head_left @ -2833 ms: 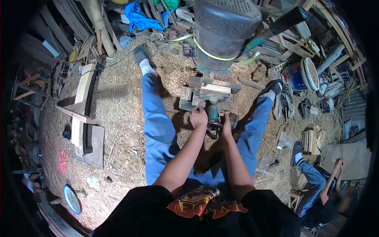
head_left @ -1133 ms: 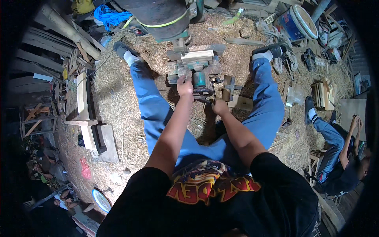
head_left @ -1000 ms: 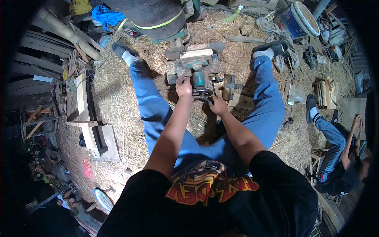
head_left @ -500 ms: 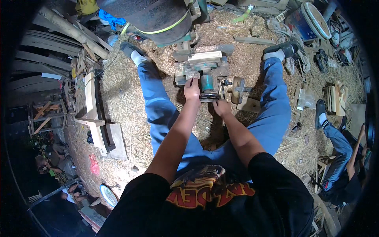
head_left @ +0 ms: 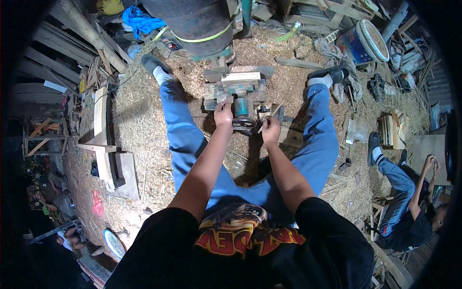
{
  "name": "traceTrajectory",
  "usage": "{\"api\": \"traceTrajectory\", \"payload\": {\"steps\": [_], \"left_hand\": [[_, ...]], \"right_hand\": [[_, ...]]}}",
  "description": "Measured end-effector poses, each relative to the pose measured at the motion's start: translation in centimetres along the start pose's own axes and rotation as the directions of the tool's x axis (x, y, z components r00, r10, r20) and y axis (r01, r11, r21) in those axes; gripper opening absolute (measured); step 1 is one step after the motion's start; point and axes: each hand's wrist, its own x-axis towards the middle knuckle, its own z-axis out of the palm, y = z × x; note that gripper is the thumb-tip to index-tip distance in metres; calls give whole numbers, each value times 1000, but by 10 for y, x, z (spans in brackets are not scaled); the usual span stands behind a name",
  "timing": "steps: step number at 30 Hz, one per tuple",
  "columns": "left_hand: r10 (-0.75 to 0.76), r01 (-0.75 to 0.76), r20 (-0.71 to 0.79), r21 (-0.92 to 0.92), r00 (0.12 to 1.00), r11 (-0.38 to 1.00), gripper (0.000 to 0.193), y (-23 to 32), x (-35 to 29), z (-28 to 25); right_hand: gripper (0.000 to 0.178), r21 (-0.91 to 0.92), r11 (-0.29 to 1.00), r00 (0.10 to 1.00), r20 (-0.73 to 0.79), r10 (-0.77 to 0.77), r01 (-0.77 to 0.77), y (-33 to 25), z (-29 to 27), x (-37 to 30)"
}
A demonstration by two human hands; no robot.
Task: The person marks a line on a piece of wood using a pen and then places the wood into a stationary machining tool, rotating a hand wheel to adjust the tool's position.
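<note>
Between my legs stands a green metal vise (head_left: 241, 107) with a black handwheel (head_left: 244, 124) on its near side. A pale wood block (head_left: 241, 76) sits at its far end. My left hand (head_left: 224, 115) is at the vise's left side, fingers bent inward; whatever they grip is too small to make out. Just right of the handwheel, my right hand (head_left: 271, 132) is closed around a thin pale strip (head_left: 276, 110) that slants up and right from the fingers. A metal and wood tool lies partly hidden behind this hand.
A dark drum (head_left: 199, 29) with a yellow band stands beyond the vise. Shavings and straw cover the floor. Long boards (head_left: 101, 130) lie at left, stacked wood pieces (head_left: 392, 130) at right. A blue bucket (head_left: 363, 43) stands far right. Another person (head_left: 409, 207) sits at right.
My right hand has left the handwheel's edge, moved to its right and now grips the thin strip. My left hand stays beside the vise. The whole view has shifted slightly.
</note>
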Motion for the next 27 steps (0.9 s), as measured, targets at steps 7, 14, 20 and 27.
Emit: {"api": "traceTrajectory", "payload": {"steps": [7, 14, 20, 27], "left_hand": [[34, -32, -36, 52, 999, 998, 39, -13, 7, 4], [30, -18, -102, 111, 994, 994, 37, -15, 12, 5], [-30, 37, -46, 153, 998, 988, 36, 26, -28, 2], [105, -100, -115, 56, 988, 993, 27, 4, -7, 4]], "right_hand": [[18, 294, 954, 991, -95, 93, -62, -53, -38, 36], [31, 238, 945, 974, -24, -227, 226, -82, -49, 62], [38, 254, 920, 918, 188, -349, 298, -107, -42, 89], [40, 150, 876, 851, 210, -481, 459, -149, 3, 106]]}}
